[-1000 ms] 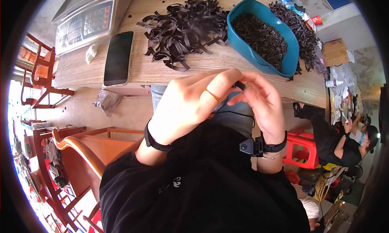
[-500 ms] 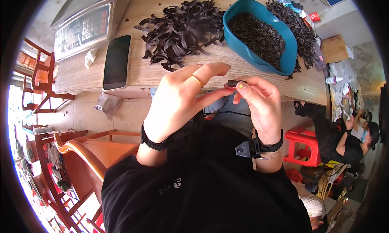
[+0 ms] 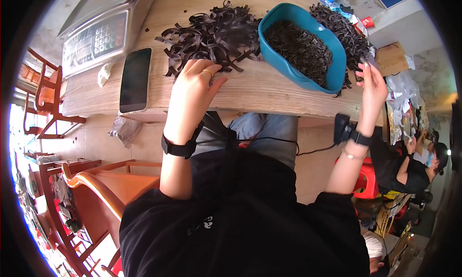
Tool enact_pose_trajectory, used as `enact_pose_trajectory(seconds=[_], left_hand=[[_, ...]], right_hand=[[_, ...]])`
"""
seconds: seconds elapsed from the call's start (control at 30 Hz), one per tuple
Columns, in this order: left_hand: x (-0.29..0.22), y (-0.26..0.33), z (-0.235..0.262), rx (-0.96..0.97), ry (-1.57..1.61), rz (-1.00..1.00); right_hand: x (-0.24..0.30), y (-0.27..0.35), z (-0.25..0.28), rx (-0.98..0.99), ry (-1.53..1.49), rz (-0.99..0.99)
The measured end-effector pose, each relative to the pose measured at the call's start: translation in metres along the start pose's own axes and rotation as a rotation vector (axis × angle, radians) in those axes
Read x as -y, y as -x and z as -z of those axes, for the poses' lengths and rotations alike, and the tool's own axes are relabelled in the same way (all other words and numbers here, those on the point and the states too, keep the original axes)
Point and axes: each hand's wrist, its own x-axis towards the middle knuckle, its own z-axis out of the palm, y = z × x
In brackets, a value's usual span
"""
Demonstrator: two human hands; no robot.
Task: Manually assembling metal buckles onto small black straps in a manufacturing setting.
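Left hand: The left hand (image 3: 191,87) is over the near edge of the messy heap of long, flat, dark brown strips (image 3: 211,34). Its fingers are a bit bent and the thumb sticks out, with a gap between thumb and pointing finger. Some fingertips are hidden, so I can't see if they touch a strip.
Right hand: The right hand (image 3: 374,88) is up by the right end of the blue-green plastic tub (image 3: 281,65). Its fingers are bent close together, near the pile of short dark bits (image 3: 339,29). It is too small to see if a bit is pinched there.
Strips: They lie loose on the light wooden table (image 3: 245,91), left of the tub.
Tub: It is partly full of short, dark brown bits (image 3: 303,51).
Bit pile: It lies on the table, behind the tub and to its right.
Phone: A black, flat phone (image 3: 135,82) lies left of the strips.
White scrap: A small, crumpled white scrap (image 3: 104,74) is just left of the phone.
Scale: A silver-grey scale with buttons (image 3: 98,41) stands at the table's left end.
Wrists: Each wrist wears a black band.
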Motion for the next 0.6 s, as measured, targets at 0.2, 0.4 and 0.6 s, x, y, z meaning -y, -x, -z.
enact_pose_trajectory(seconds=[0.2,0.4,0.6], left_hand=[[-0.002,-0.001,-0.014,0.074,-0.108,-0.068],[0.003,-0.002,-0.017,0.031,-0.054,-0.068],[0.006,-0.003,-0.026,-0.003,-0.018,0.009]], right_hand=[[-0.001,-0.018,-0.015,0.104,0.417,0.442],[0.026,0.009,-0.072,0.818,0.279,0.271],[0.029,0.003,-0.079,0.834,0.35,0.263]])
